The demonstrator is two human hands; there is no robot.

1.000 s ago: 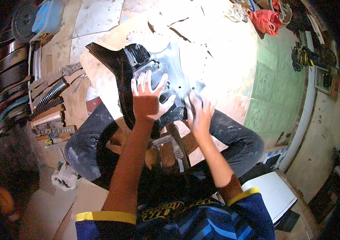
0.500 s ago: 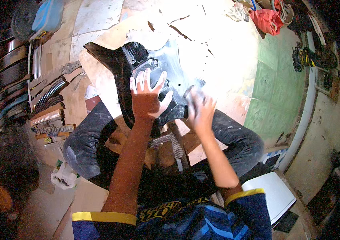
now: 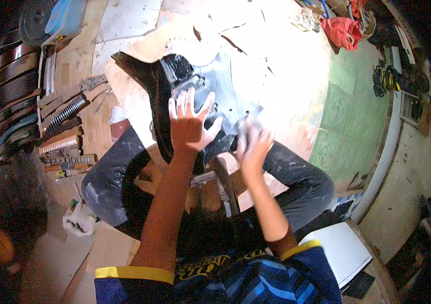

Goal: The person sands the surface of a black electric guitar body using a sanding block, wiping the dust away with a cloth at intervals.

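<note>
A black electric guitar body (image 3: 154, 86) with routed cavities and a milky, dusty right face lies before me over my crossed legs. My left hand (image 3: 189, 124) is spread flat on its middle, fingers apart, pressing near a cavity. My right hand (image 3: 254, 142) is at the body's lower right edge, fingers bent round a greyish thing that motion blur hides. Below the body, between my legs, is a shadowed support with a grey textured strip.
Dark guitar bodies (image 3: 10, 71) stand along the left, beside several necks (image 3: 71, 112) and wood pieces. A blue plastic bin (image 3: 62, 15), red bag (image 3: 341, 33) and coiled cable (image 3: 388, 78) lie farther out. A white board (image 3: 332, 253) is at my right, a plastic bag (image 3: 78, 220) at my left.
My right hand shifts slightly over the lower right edge, blurred throughout, while my left hand stays spread on the body. The whole view has moved slightly to the right.
</note>
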